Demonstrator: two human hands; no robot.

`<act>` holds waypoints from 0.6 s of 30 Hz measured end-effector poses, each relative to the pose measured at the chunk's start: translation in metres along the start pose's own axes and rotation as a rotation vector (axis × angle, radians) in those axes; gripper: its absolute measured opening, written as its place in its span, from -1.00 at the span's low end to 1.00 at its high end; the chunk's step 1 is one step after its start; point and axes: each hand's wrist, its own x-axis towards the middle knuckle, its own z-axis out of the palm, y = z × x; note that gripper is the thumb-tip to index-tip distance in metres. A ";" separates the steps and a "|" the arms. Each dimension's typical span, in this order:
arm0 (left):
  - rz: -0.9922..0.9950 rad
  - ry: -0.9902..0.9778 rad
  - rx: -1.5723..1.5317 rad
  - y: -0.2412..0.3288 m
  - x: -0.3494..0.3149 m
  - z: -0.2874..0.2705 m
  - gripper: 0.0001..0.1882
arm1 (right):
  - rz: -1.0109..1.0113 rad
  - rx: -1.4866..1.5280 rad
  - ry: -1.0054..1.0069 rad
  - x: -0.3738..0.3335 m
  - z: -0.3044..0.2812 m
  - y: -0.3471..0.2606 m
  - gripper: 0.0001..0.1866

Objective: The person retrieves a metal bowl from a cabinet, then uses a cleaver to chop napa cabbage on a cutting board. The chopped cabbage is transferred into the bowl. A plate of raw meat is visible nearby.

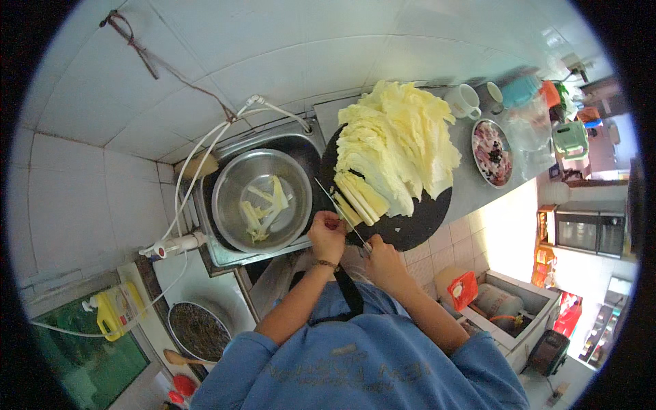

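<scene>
My right hand [384,261] is closed round the handle of a kitchen knife [336,205], whose blade slants up and left. Beside the blade, my left hand [328,234] has its fingers curled together; what they pinch, if anything, is hidden. Several pale cabbage stem strips [363,195] lie just right of the blade. They rest on a round black cutting board [420,229], below a large heap of yellow-green napa cabbage leaves [400,137]. A steel bowl [273,166] left of my hands holds a few cabbage scraps [277,197].
The bowl sits in a metal sink [313,142], with a white hose [186,198] and tap on its left. Right of the board are a plate of cut meat [492,154], a white mug [463,101] and a clear plastic bag [529,133]. A pot [198,331] stands lower left.
</scene>
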 end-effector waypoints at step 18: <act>-0.012 -0.171 0.434 0.064 0.014 -0.004 -0.36 | -0.046 0.430 0.227 -0.035 -0.049 0.024 -0.84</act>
